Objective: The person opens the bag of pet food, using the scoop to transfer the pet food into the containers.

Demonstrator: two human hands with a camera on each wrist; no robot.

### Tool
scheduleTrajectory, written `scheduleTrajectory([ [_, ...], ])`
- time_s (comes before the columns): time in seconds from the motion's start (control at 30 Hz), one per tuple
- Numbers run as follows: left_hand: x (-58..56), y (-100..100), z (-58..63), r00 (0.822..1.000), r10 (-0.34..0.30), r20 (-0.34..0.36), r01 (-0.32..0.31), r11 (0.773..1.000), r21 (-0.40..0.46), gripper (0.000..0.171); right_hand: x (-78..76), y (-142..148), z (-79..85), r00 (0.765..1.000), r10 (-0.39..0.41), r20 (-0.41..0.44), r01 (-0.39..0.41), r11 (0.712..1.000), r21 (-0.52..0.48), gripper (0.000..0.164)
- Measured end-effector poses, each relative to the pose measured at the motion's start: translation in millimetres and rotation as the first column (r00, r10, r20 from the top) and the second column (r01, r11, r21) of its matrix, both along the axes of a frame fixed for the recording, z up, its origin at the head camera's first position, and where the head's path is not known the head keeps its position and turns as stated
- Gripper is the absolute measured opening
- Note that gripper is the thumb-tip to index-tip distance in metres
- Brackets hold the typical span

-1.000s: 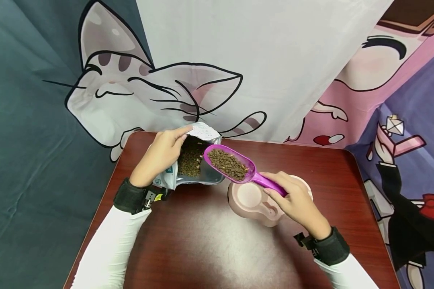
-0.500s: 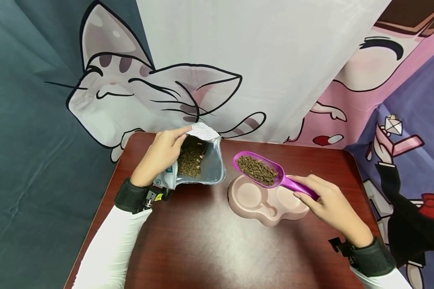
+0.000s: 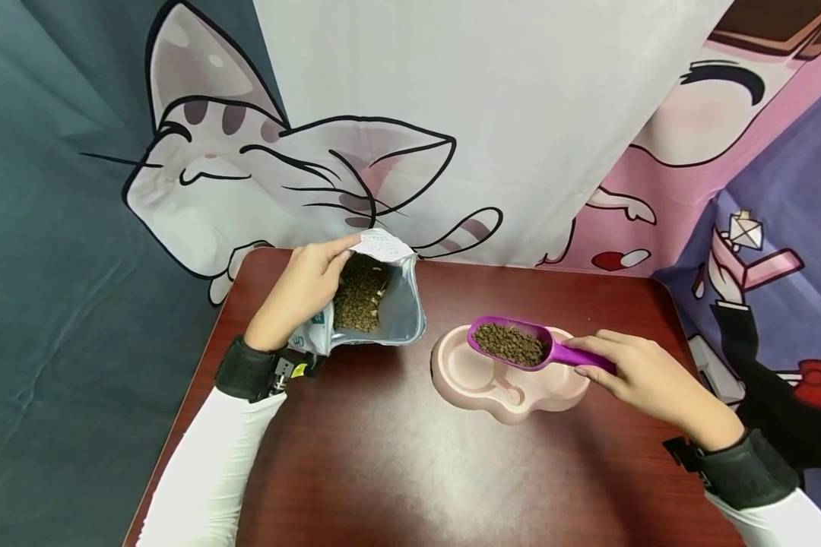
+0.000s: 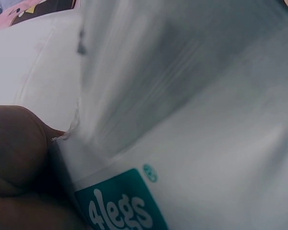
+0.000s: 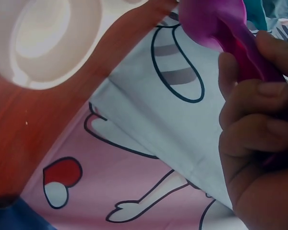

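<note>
My right hand [image 3: 646, 376] grips the handle of a purple scoop [image 3: 591, 360], fingers curled round it in the right wrist view. Brown kibble [image 3: 509, 344] heaps in the scoop, which hovers over a pale pink double-bowl pet feeder [image 3: 506, 410]. At the left, my left hand [image 3: 304, 289] holds the rim of an opened food bag [image 3: 404, 304], its index finger along the folded-back flap. More kibble [image 3: 357, 304] lies inside that bag. The left wrist view shows the bag's side [image 4: 206, 158] with a "4legs" label, and part of the thumb.
All this stands on a reddish-brown table [image 3: 410, 471]. Behind it hangs a cloth backdrop [image 3: 520, 137] with cartoon cats, touching the table's far edge. One feeder bowl [image 5: 43, 28] shows bare in the right wrist view.
My right hand has carried the full scoop away from the bag, rightward and nearer, until it is above the feeder. The left hand has kept its place on the bag.
</note>
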State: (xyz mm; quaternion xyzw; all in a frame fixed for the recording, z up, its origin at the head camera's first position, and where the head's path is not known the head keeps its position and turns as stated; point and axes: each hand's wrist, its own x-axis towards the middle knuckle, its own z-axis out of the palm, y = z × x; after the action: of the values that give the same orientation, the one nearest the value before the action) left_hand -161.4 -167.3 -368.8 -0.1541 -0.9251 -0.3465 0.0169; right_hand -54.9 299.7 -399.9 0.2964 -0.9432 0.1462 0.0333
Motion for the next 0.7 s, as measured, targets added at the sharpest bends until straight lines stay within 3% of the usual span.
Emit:
scheduleTrajectory([
  [0.23, -1.5, -2, 0.9, 1.0, -0.003, -0.007, 0.003, 1.0, 0.008, 0.038, -14.5, -4, 5.2, 0.997, 0.046, 0.063, -0.053, 0.993, 0.108, 0.027],
  [0.43, -3.0, -2, 0.9, 1.0, -0.01, -0.007, 0.01, 1.0, 0.007, 0.038, -23.8, -13, 10.9, 0.992, 0.051, 0.114, -0.075, 0.974, 0.216, 0.032],
  [0.7, -0.5, -2, -0.9, 1.0, -0.016, 0.005, 0.016, 1.0, 0.01, 0.039, -29.6, -24, 5.7, 0.992, 0.115, 0.049, -0.124, 0.951, 0.283, 0.025],
])
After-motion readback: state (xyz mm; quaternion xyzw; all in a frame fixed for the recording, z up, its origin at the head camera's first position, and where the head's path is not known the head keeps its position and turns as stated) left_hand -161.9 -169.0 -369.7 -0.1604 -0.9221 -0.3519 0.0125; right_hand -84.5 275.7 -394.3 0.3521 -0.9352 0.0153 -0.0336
